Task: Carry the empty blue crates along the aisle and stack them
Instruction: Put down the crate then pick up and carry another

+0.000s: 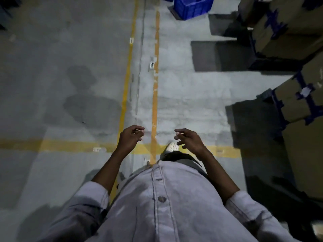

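Note:
A blue plastic crate (193, 7) stands on the concrete floor far ahead, at the top of the view, partly cut off by the frame edge. My left hand (130, 137) and my right hand (188, 139) hang in front of my waist, fingers loosely curled, and neither holds anything. Both hands are far from the crate. A light shoe (172, 147) shows between them on the floor.
Yellow floor lines (154, 95) run along the aisle and one crosses near my feet. Stacked cardboard boxes bound with blue straps (297, 95) line the right side on pallets, casting dark shadows. A small white floor label (152, 65) lies beside the line.

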Action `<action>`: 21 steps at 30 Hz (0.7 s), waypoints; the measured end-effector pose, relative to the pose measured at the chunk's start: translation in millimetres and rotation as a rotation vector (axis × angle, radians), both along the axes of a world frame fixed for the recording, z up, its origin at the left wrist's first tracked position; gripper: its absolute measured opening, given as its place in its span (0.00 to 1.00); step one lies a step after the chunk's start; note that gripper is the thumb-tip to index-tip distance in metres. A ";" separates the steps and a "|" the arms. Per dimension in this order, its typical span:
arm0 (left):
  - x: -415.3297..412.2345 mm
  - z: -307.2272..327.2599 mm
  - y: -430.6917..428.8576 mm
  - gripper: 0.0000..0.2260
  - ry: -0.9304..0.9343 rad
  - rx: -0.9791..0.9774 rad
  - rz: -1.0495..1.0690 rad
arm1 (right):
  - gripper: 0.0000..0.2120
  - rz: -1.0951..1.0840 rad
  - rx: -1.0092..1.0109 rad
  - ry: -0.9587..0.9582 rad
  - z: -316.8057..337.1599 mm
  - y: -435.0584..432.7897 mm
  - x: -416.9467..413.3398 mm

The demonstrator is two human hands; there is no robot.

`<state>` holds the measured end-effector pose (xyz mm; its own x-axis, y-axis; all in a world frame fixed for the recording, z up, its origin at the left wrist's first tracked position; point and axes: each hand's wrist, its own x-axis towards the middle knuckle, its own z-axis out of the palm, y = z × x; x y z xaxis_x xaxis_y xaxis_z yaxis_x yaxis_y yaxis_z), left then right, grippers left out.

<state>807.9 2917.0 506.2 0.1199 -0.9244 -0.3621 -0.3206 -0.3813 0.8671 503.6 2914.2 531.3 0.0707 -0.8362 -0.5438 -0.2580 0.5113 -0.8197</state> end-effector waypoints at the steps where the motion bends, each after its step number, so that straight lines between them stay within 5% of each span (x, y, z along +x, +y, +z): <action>1: -3.7 3.6 -30.9 0.05 0.009 -0.006 0.020 | 0.09 -0.015 -0.034 0.013 6.9 -38.9 -6.3; 5: -19.8 21.4 -128.5 0.04 0.029 -0.027 0.041 | 0.09 -0.116 -0.141 0.048 27.7 -159.9 -23.1; 21: 0.6 -7.8 -561.9 0.05 0.091 -0.008 0.026 | 0.08 -0.133 -0.048 0.054 12.7 -539.7 3.1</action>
<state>808.5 2355.1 498.5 0.1108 -0.9243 -0.3652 -0.2305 -0.3814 0.8952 506.8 2374.5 544.0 -0.0709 -0.8615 -0.5027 -0.2354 0.5042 -0.8309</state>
